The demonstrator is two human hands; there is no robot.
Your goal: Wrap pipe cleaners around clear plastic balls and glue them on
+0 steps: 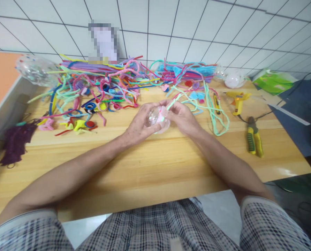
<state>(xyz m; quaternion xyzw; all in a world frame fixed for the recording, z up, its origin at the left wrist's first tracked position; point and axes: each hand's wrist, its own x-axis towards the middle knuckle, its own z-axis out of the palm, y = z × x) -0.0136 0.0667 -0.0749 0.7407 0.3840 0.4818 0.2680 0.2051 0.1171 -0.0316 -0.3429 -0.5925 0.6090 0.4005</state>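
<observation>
A clear plastic ball [166, 127] with small shiny bits inside is held over the middle of the wooden table. Around its left side curve the fingers of my left hand [136, 127], the thumb lying along its lower front. My right hand [184, 118] is at the ball's upper right, thumb and fingers pinched on a light green pipe cleaner [173, 101] that rests against the ball. Pink and pale green strips show on the ball's surface. The fingertips behind the ball are partly hidden.
Many coloured pipe cleaners [92, 78] are heaped along the wall. Looped green strands [215, 122], a yellow glue gun [237, 101] and pliers [253, 137] lie right. More clear balls [234, 80] stand behind. A purple tasselled item [18, 141] lies left.
</observation>
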